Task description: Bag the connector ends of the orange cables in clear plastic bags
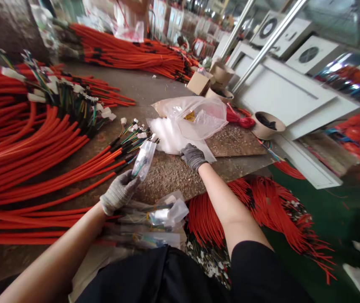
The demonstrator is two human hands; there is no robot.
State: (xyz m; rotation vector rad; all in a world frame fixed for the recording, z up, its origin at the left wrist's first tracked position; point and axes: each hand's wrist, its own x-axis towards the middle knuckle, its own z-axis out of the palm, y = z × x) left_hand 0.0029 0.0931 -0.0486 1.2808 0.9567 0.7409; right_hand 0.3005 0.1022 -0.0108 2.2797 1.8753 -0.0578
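Gripping a clear plastic bag (146,156) by its lower end, the left hand (120,192) had its thumb and fingers closed on the plastic. The bag was raised over the worn brown bench (170,179), just beside the loose wire ends (132,139) of a row of orange cables (82,176). Its long axis slanted, the held end toward the person, the free end pointing away and a little to the right. It looked narrow and oblong, see-through with a pale sheen, and something white and some dark green wires showed inside; how far they ran into the fist was hidden.

The right hand (193,158), in a grey knit glove like the left, lay on the near part of a pile of white plastic bags (167,136). Its fingers were bent together, but whether they pinched a bag could not be told. Behind that pile lay a large crumpled clear bag (208,111). Nearer the person, below the left hand, bagged cable ends (162,215) lay side by side at the bench's edge.
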